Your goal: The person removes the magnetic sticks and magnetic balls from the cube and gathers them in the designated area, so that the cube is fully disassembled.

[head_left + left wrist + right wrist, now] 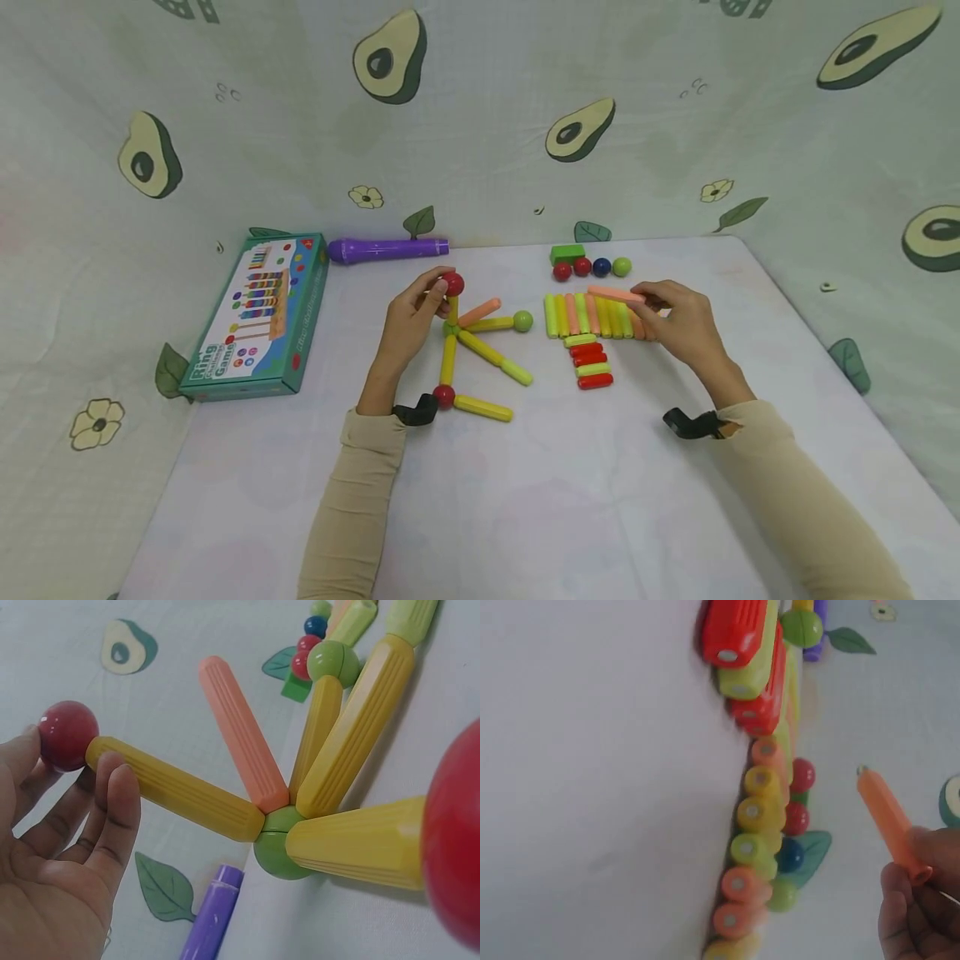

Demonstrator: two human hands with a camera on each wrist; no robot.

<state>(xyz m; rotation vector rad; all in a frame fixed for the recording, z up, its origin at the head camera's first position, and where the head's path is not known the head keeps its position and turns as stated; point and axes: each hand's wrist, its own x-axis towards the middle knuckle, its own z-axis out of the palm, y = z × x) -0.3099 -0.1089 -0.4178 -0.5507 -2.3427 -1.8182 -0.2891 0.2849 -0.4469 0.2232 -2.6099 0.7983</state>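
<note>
My left hand [411, 321] pinches a red ball [69, 735] attached to one end of a yellow rod [176, 787]. That rod joins a green ball hub [279, 851], from which a salmon rod [244, 735] and several yellow rods fan out. One yellow rod ends in a green ball [522, 321], and another runs to a second red ball [444, 396]. Over on the right, my right hand [678, 321] pinches a loose orange rod [887, 817] by one end, above a row of rods [583, 315]. A silvery tip shows at its free end.
Shorter red and light-green rods [592, 362] lie in front of the row. Behind it are red, blue and green balls [602, 267] and a green block [567, 254]. A purple microphone [390, 250] and a game box [251, 317] lie to the left.
</note>
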